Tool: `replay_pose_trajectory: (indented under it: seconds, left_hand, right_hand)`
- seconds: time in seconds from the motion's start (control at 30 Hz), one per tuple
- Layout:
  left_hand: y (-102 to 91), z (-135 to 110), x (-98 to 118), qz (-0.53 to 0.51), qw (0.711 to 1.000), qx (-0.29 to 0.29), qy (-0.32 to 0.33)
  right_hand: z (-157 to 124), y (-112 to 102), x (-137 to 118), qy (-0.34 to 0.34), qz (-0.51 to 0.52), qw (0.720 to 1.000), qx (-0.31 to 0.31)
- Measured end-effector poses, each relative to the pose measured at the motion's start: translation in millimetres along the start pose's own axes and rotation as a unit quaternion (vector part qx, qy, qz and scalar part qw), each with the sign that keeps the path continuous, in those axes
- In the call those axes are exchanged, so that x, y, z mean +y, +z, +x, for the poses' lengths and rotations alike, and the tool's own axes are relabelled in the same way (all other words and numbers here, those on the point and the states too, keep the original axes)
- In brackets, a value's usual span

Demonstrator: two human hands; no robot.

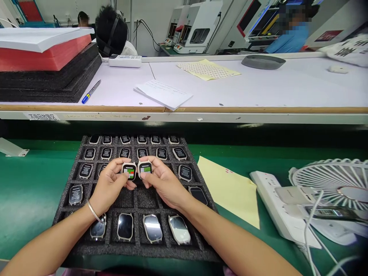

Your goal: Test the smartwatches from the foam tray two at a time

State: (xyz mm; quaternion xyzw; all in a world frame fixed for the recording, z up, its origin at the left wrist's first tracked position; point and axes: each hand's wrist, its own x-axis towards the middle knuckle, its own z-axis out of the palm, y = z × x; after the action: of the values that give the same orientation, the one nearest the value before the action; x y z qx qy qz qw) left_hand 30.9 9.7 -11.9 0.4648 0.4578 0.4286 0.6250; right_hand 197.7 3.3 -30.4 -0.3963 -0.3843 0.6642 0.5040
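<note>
A black foam tray [66, 209] lies on the green mat and holds several smartwatch bodies in its pockets. My left hand [107, 186] is closed on one watch body [129, 170] whose screen is lit with red and green patches. My right hand [163, 184] grips a second watch body [145, 168] with a lit green screen. Both watches are held side by side just above the tray's middle rows. The nearest row holds dark-screened watches [152, 228]. A metal bangle sits on my left wrist.
A yellow paper sheet [230, 188] lies right of the tray, then a white power strip [273, 203] with cables and a white fan [330, 180]. The raised white shelf behind carries stacked foam [46, 73], a blue pen [90, 92], papers [162, 94]. Other people work beyond.
</note>
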Motion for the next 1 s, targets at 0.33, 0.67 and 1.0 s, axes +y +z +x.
replay_pose_trajectory:
  seconds: [0.33, 0.67, 1.0]
  left_hand:
    - [-1.9, -2.2, 2.5, -0.035, 0.999, -0.009, -0.027]
    - [-3.4, -0.8, 2.8, -0.028, 0.999, 0.003, -0.023]
    - [-2.4, -1.3, 1.9, -0.017, 1.0, 0.0, -0.022]
  right_hand:
    - [1.6, -1.8, -0.2, 0.031, 0.042, 0.999, -0.01]
    - [0.1, -2.7, -2.0, 0.017, 0.025, 0.999, -0.037]
    - [0.6, -3.7, -0.6, 0.007, 0.007, 0.999, -0.033]
